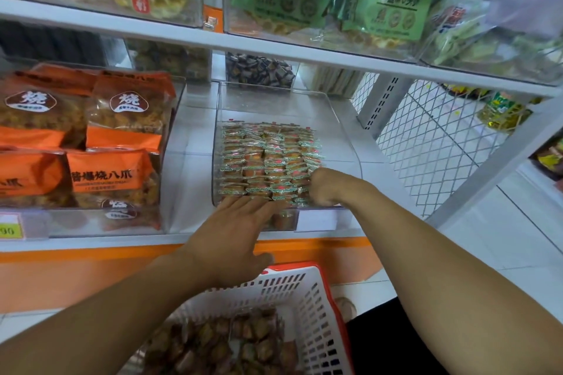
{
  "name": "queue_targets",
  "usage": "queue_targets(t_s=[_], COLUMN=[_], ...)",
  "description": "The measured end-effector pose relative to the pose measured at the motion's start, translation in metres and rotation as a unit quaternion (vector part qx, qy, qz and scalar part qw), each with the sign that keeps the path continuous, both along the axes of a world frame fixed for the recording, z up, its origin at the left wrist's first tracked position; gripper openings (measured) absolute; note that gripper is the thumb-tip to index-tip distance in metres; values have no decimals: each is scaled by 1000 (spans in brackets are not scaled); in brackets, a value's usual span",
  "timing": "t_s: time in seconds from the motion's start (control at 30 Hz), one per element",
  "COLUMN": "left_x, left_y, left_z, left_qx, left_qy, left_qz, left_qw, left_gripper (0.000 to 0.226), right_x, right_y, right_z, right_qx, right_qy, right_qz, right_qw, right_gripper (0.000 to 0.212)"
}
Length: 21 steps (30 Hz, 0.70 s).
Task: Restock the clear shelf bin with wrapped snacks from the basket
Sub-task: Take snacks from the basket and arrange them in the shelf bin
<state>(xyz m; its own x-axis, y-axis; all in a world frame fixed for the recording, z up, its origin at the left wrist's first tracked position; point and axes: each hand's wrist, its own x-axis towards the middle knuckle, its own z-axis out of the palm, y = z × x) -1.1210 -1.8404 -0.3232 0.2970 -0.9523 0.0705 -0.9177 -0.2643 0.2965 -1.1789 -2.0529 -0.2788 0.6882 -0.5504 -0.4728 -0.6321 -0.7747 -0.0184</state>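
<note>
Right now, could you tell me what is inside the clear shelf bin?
The clear shelf bin holds neat rows of wrapped snacks. The left hand and right hand cover its front row, so what lies under them, and below the top layer, cannot be seen.

A single wide-angle view is given, taken from the person's head and directed forward and down at the clear shelf bin (286,158), which is held close and near the middle of the frame. Above the bin, the underside of an upper shelf (274,49) is caught at close range. Below the bin, the rim of the basket (307,271) is seen almost from overhead. Straight lines are bent towards the frame edges. No second view is supplied, so no overlap is shared.
</note>
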Motion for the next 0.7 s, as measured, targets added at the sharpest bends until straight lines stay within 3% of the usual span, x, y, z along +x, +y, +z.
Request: queue_targets(t_s=[0.07,0.17,0.37,0.47,0.57,0.63,0.7], left_x=[0,1,2,-6,-17,-21,-26], left_y=[1,2,3,7,19,33,56], left_z=[1,1,3,9,2,-18,-55], left_qx=[6,11,3,-98,-246,-157,46], left_qy=[-4,-5,4,-7,-37,22,90], left_qz=[-1,-3,-7,-1,17,23,40], left_qw=[1000,1000,1000,995,968,987,994], left_gripper=[88,89,85,64,24,21,23], right_x=[3,8,13,6,-11,-23,-38], right_y=[1,3,4,16,52,79,108], right_z=[-1,-1,10,42,65,48,-1], right_qx=[-57,-119,-134,-196,-279,-163,-3], right_qy=[28,50,73,-35,-177,-122,77], right_qz=[41,85,71,61,178,278,366], right_qw=[997,988,986,978,927,939,927], right_gripper=[30,7,30,28,9,10,17])
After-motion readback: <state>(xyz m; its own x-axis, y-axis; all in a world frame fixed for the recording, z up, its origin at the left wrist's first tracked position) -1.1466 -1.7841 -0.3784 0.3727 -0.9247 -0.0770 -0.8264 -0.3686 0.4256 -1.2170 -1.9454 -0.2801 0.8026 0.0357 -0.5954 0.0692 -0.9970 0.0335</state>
